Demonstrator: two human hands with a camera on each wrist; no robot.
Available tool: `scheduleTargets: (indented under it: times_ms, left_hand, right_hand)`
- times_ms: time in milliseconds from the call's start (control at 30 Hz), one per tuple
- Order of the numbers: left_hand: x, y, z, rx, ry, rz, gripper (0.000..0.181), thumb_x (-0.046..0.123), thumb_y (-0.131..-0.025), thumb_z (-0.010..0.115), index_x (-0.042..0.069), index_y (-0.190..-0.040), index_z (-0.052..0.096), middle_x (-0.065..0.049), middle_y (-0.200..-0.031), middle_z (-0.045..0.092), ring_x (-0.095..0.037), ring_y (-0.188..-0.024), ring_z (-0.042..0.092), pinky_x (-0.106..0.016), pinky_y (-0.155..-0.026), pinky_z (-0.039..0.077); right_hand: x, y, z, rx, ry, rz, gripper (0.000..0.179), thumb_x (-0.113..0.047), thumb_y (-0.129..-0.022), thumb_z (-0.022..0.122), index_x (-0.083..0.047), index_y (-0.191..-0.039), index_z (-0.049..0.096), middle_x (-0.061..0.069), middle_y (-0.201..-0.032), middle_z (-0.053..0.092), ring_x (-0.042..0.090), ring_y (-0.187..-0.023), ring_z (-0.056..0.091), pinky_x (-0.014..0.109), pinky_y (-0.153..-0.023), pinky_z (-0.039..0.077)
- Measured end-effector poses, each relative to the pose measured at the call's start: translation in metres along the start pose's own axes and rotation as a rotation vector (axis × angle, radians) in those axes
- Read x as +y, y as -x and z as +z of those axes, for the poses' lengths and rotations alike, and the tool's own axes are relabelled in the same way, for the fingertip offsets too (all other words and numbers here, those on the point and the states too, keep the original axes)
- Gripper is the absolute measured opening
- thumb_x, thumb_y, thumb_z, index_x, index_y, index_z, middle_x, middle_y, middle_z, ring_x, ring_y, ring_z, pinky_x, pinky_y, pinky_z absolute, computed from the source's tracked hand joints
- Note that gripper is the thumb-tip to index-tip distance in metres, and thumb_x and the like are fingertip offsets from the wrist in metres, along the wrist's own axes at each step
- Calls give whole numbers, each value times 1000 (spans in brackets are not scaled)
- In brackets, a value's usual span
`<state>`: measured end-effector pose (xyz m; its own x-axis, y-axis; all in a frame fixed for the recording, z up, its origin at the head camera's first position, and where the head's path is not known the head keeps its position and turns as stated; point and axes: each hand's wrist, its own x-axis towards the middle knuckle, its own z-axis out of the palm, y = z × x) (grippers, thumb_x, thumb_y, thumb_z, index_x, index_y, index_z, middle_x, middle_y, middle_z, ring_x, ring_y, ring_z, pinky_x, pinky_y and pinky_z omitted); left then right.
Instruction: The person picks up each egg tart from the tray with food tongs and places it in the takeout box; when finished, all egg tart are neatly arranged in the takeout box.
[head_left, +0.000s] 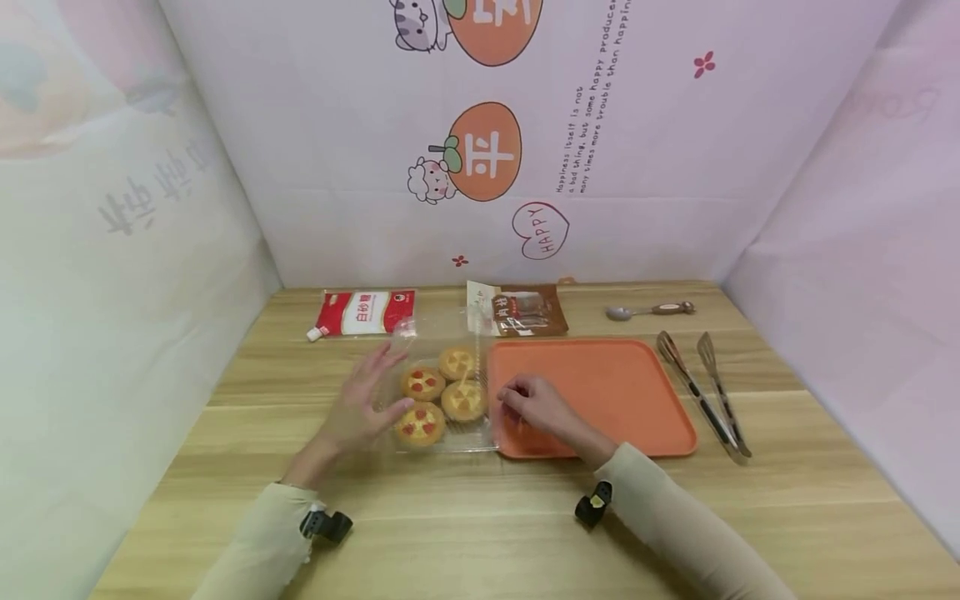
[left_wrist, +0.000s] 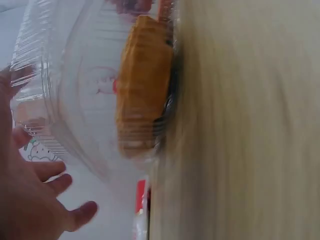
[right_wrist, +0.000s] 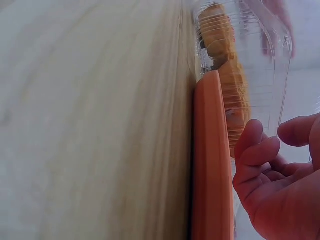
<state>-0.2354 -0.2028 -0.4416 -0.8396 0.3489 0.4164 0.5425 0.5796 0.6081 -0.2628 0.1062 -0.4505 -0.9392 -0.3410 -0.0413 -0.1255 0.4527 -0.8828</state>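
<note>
A clear plastic box [head_left: 486,437] stands at the middle of the table. Inside it sit several round golden tarts [head_left: 422,423], some with red pieces on their yellow tops. My left hand [head_left: 363,404] is at the box's left side, fingers spread and thumb apart; in the left wrist view its fingers [left_wrist: 60,185] lie close to the clear wall. At the right side, my right hand [head_left: 536,404] has curled fingers. The right wrist view shows its thumb and forefinger pinching the box's clear edge, above the orange tray [head_left: 600,375]. Whether the lid is fastened I cannot tell.
Behind the box lie a red and white sugar pouch [head_left: 367,312] and a brown packet [head_left: 528,310]. A spoon [head_left: 648,311] rests at the back right. Metal tongs [head_left: 712,400] lie right of the tray. Printed white cloth walls [head_left: 637,167] enclose the table.
</note>
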Motion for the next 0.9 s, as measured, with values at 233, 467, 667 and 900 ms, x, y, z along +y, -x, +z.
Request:
scheduleTargets:
  times_ms: [233,467,667,900]
  left_hand:
    - [7,-2,10,-162,-5,-119,63,33,-94,65,13,-150,41,-10,-164,-9,-44,-147,6,-71,-110,17]
    - [11,-2,7,-198,-38,-161,61,36,-97,60,14,-150,41,-15,-163,-10,-47,-145,12,-69,-109,23]
    - [9,-3,6,-188,-29,-156,60,36,-96,61,15,-149,43,-14,-164,-8,-47,-145,15,-68,-110,24]
    - [10,-4,9,-192,-21,-161,60,38,-95,62,17,-149,43,-10,-164,-9,-45,-146,13,-68,-110,24]
  right_hand:
    - [3,-3,1,19,-104,28,23,-14,-102,49,1,-98,65,10,-73,63,18,-62,56,29,-52,47]
    - [-8,-41,3,118,-308,143,36,-22,-105,41,2,-93,65,5,-71,61,14,-61,53,24,-54,43]
    - [-12,-92,0,189,-409,240,38,-30,-104,47,-5,-79,60,1,-63,56,10,-54,49,23,-50,41]
    - [-8,-112,-2,238,-277,282,41,-26,-100,49,-9,-62,50,0,-51,41,14,-44,34,28,-44,30]
